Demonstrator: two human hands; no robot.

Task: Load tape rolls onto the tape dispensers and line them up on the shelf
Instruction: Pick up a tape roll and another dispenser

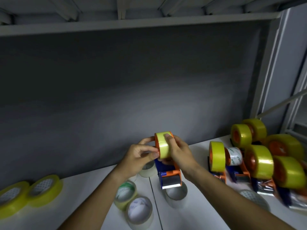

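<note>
Hands raised: left hand [138, 157] pinches, right hand [178, 151] grips yellow roll [163, 145].

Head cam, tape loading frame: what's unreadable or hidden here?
- Hub seating of the yellow roll on the held dispenser: hidden by the left hand and right hand, head view.
- Loaded dispensers at right: motion-blurred, overlapping; count unclear, the nearest cut by the frame edge.
- Clear roll behind the left wrist: mostly covered.
- Printing inside the loose rolls: too blurred to read.
- Flat yellow rolls at left: outermost cut by the frame edge.
</note>
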